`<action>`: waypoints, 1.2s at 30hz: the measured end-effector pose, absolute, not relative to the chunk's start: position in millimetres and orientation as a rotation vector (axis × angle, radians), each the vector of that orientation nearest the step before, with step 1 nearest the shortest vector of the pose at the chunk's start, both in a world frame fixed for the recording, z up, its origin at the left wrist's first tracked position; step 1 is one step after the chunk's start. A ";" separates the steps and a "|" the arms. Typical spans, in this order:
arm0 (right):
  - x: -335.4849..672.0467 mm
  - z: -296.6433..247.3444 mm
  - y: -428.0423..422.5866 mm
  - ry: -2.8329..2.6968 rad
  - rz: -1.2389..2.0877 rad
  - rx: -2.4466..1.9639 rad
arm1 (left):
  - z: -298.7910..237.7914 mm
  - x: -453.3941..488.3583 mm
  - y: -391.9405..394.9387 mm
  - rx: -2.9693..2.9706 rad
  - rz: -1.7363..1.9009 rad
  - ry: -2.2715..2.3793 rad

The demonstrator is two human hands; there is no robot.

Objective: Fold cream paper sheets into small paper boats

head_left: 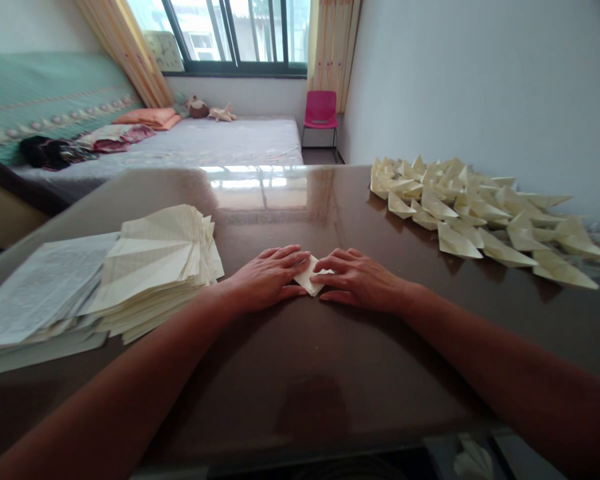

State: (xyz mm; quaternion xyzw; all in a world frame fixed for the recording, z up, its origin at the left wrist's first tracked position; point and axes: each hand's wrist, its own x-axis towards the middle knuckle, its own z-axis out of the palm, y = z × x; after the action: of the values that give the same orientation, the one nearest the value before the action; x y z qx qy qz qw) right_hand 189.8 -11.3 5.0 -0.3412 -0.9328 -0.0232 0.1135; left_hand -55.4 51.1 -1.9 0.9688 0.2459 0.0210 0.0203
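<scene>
A small folded piece of cream paper point(309, 277) lies flat on the brown table, its corner pointing toward me. Over its left side rests my left hand point(270, 277), fingers stretched out and pressing on it. My right hand point(357, 279) touches the paper from the right, its fingers slightly bent and apart, with the fingertips on the paper's edge. Part of the paper is hidden under the fingers of both hands. Neither hand is lifting it off the surface.
To the left sit a thick stack of cream paper sheets point(150, 257) and printed sheets point(45, 287). Many folded paper boats point(460, 200) crowd the table's right side by the wall. Beyond the glossy table point(280, 373) are a bed point(250, 140) and a pink chair point(321, 110).
</scene>
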 end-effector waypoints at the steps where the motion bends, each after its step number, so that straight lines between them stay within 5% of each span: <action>1: 188.7 3.4 -11.3 -2.746 -0.067 -0.988 | -2.1 -55.0 51.4 3.019 0.095 0.755; 20: 201.2 -1.8 1.7 -2.570 0.167 -0.915 | -1.1 -43.2 40.8 3.128 0.502 0.474; 29: 205.8 -4.8 9.2 -2.371 0.545 -0.994 | 4.0 -44.8 46.5 2.660 0.467 0.732; 36: 190.1 -12.5 9.6 -2.242 0.443 -1.355 | -1.6 -36.9 44.2 2.333 0.522 1.040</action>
State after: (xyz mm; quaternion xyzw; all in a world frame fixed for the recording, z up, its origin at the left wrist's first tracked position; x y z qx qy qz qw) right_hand 190.1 9.6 -12.5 -0.4951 -0.8192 0.1619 0.2401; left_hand -36.9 44.2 -1.6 0.8630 0.3848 0.1932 0.2642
